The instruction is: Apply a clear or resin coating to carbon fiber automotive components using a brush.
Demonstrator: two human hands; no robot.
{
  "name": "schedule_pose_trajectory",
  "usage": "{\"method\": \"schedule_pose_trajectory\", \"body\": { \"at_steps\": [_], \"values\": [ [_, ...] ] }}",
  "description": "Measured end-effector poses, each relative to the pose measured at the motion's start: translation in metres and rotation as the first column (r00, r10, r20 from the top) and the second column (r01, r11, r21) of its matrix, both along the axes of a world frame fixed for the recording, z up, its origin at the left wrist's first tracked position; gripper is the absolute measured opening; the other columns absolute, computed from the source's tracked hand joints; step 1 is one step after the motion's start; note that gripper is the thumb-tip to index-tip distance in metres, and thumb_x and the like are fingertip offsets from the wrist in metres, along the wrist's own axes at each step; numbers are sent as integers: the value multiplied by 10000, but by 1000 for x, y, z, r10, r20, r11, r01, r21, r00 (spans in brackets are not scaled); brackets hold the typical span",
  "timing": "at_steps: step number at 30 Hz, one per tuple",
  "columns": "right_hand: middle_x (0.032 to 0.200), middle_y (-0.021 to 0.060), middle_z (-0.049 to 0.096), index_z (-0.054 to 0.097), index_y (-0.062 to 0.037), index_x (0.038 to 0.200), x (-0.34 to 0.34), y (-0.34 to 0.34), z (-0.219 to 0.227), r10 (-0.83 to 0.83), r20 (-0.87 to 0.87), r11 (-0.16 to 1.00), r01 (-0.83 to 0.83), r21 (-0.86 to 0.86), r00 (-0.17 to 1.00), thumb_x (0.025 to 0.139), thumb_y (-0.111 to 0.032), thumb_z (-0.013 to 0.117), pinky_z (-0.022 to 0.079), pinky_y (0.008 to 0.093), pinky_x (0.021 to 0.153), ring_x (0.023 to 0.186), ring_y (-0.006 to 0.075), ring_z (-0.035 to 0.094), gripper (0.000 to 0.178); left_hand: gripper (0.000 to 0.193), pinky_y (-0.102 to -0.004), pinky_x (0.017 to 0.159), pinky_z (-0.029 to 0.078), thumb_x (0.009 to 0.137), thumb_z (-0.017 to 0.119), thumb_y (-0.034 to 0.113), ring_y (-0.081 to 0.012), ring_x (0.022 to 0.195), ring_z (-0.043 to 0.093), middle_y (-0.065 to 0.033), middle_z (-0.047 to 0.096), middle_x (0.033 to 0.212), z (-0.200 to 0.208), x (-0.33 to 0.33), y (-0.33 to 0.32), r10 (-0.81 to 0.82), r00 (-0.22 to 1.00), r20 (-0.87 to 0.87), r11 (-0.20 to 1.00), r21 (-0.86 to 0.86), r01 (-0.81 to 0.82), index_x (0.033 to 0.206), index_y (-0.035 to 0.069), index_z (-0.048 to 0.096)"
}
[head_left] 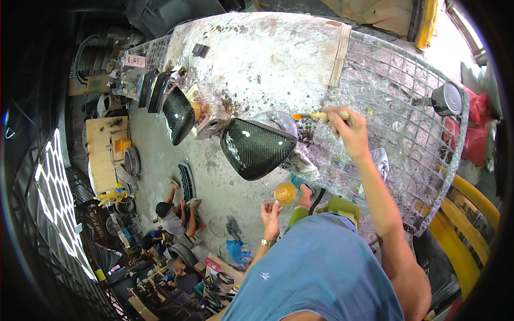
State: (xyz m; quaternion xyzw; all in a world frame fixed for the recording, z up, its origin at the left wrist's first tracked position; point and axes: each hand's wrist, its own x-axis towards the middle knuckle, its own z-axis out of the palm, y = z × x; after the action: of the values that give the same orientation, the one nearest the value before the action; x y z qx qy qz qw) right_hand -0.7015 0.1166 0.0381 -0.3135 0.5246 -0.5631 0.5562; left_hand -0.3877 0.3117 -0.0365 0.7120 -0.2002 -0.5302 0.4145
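My right hand (pixel 349 128) is closed round the handle of a small paintbrush (pixel 317 115), its orange tip pointing left over the table. Just left of and below that tip sits a glossy black carbon-fibre cover (pixel 257 150), propped on a plastic-wrapped support. Whether the brush touches anything is hard to tell. Low in front of my body, my left hand (pixel 271 214) pinches a small clear cup of amber liquid (pixel 285 193). A second carbon-weave cover (pixel 179 116) stands further left, beside crumpled clear wrapping (pixel 214 119).
A stained board (pixel 257 59) lies on the wire-mesh table (pixel 396 91). A metal can (pixel 447 99) stands at its right edge, and a dark square pad (pixel 201 50) rests far back. Black parts (pixel 155 91) line the left. People (pixel 176 216) sit on the floor at lower left.
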Motion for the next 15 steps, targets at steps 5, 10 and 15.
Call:
{"method": "schedule_pose_trajectory", "body": {
  "at_steps": [5, 10, 15],
  "values": [
    [812, 40, 619, 667, -32, 1004, 25, 67, 10, -204, -274, 964, 144, -222, 940, 850, -42, 654, 417, 229, 535, 662, 105, 538, 155, 205, -278, 759, 545, 882, 661, 110, -120, 825, 603, -39, 570, 893, -6, 17, -12, -99, 995, -9, 995, -8, 99, 973, 62, 483],
    [897, 82, 617, 662, -62, 1019, 61, 82, 25, -358, -503, 873, 92, -478, 787, 778, -4, 696, 501, 304, 589, 715, 202, 615, 250, 214, -266, 752, 537, 880, 667, 128, -116, 823, 605, -28, 570, 885, -16, 37, -19, -210, 977, -36, 978, -28, 209, 975, 65, 486],
    [885, 65, 624, 656, -58, 1000, 98, 98, 46, -345, -689, 839, -119, -531, 637, 752, -46, 722, 517, 320, 586, 693, 227, 622, 257, 176, -304, 797, 531, 913, 625, 145, -148, 872, 621, -51, 596, 936, -18, 54, -20, -300, 953, -42, 953, -54, 298, 989, 71, 485]
  ]
}}
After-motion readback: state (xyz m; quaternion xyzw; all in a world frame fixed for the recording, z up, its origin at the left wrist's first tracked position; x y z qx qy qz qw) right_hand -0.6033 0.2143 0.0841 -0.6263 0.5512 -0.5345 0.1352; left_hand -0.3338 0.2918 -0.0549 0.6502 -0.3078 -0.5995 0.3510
